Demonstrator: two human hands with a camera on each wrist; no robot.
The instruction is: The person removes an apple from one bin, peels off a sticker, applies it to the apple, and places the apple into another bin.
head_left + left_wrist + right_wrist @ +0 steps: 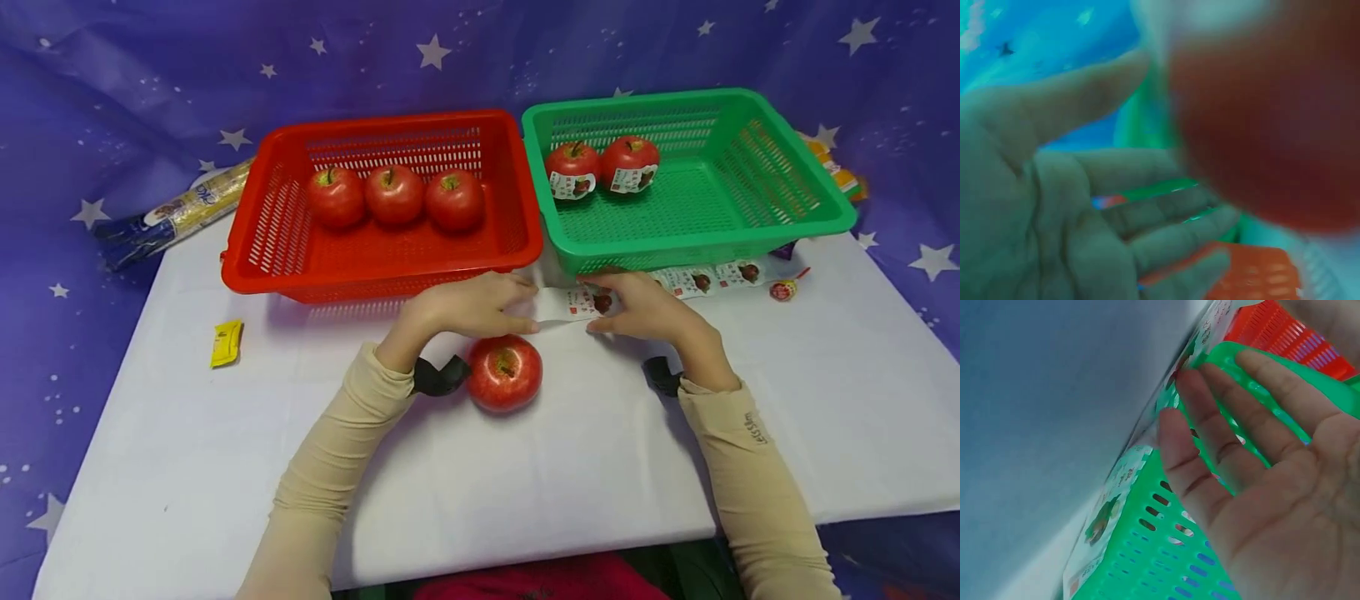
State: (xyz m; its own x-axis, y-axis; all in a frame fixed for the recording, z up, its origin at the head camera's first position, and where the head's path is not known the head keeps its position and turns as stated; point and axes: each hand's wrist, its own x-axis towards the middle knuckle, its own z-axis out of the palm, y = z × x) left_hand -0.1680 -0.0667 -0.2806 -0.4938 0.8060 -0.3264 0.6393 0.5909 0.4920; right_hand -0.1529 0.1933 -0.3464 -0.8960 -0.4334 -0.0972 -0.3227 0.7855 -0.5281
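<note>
Label strip (576,304) lay right of frame centre, partly hidden by the right hand (647,307). Right hand and left hand (476,305) stood wide; fingertip contact could not be determined.

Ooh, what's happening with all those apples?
A person is busy with a strip of apple-picture labels. Their left grip is at its left end, and their right grip is over it farther along. One loose apple sits near the left grip. Three apples with no labels showing are in the red basket; two labelled apples are in the green basket.
</note>
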